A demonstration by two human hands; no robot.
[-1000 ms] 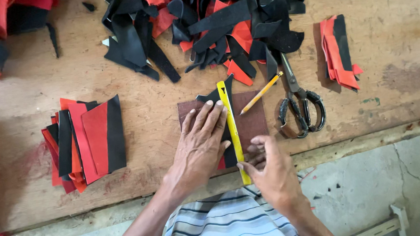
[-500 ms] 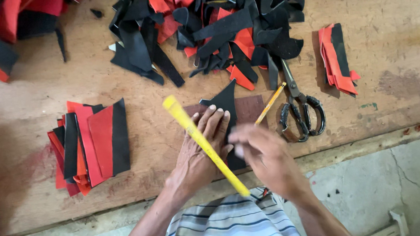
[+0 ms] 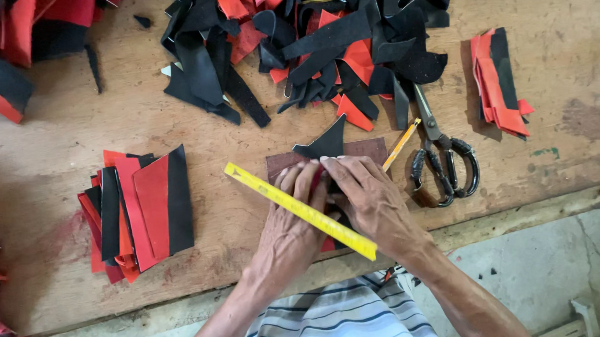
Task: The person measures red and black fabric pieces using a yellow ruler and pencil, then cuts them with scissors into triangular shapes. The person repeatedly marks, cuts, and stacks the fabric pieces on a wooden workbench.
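Head view: a person at a worn wooden table [image 3: 565,146] presses both hands onto a small black offcut [image 3: 326,144] lying on a dark brown board [image 3: 369,149]. The left hand [image 3: 292,218] lies flat, fingers together and bearing down, seemingly to stop the piece from sliding. The right hand [image 3: 371,199] lies beside it, fingers bent over the same piece; whether that grip pinches anything cannot be told. A yellow ruler [image 3: 300,210] lies slantwise across the back of the left hand and runs under the right, apparently carried there rather than laid on the work. Only the pointed tip of the offcut shows past the fingertips.

Tools lie within reach to the right: an orange pencil [image 3: 401,144] just beside the board and black-handled scissors [image 3: 442,157] next to it. Cut red and black pieces are sorted by place, probably to keep finished from raw: a stack [image 3: 142,207] to the left, a smaller stack [image 3: 500,82] at far right, and a loose heap of scraps [image 3: 322,41] along the far side. No container is in sight; everything lies on the bare wood.
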